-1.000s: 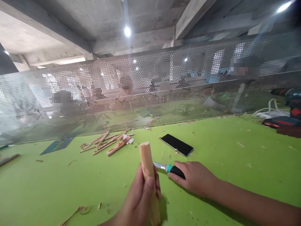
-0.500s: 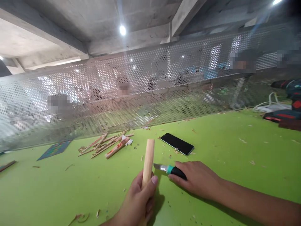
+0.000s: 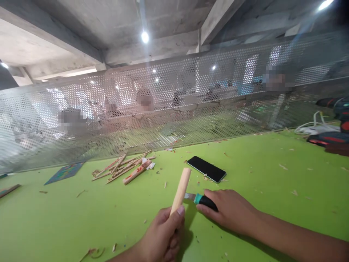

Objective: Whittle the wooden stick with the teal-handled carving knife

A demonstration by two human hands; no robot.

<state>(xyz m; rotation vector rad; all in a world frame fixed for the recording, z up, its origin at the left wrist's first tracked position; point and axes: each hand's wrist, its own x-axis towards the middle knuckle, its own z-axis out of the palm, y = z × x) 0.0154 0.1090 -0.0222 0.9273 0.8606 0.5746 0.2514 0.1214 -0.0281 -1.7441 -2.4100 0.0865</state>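
My left hand [image 3: 167, 231] is closed around the lower part of a pale wooden stick [image 3: 181, 190], which leans to the right with its top end free. In my right hand [image 3: 229, 211] is a knife [image 3: 203, 200] with a black and teal handle; the fingers are wrapped round that handle. The short blade points left, and its tip is hidden behind the stick. Whether blade and wood touch I cannot tell. The right hand rests low over the green table [image 3: 267, 182]. Just beyond the knife lies a black phone [image 3: 206, 169].
A pile of thin wooden sticks [image 3: 124, 167] and a thicker red-stained wood piece [image 3: 137, 172] lie back left, near a patterned card [image 3: 64, 173]. A power drill [image 3: 334, 127] and white cable [image 3: 317, 122] are at right. Behind stands a perforated metal screen [image 3: 163, 109], with people beyond it.
The stick's top has swung to the right and towards me, now covering the knife's tip. My left hand has shifted slightly right. The right hand has hardly moved.
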